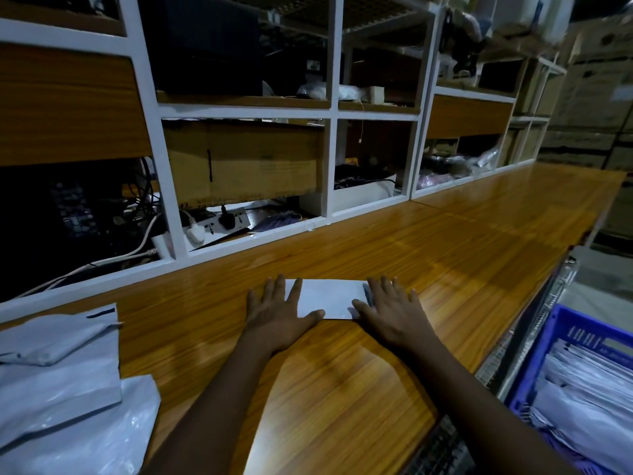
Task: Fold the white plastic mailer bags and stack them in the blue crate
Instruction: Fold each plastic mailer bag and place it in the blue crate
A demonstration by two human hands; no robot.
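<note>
I am pressing a white mailer bag (328,299) flat on the desk (445,241), and it is lying folded into a small rectangle between my two hands. My left hand (279,311) is lying open with its fingers spread straight, covering the bag's left end, the thumb reaching along the near edge. My right hand (388,310) is lying open and flat in the same way, over the bag's right end. Neither hand is gripping anything; both are only bearing down.

I am judging this to be the creasing step: the fold looks made and I am smoothing it so it holds.

The next move, as I see it, is calling for one hand to pinch the folded bag by an edge without letting it spring open, lift it, and carry it to the blue crate (544,347) standing off the desk at my right, where folded bags (589,389) are lying stacked already. After that, the pile of unfolded mailers (58,389) is waiting at my left on the desk.
</note>
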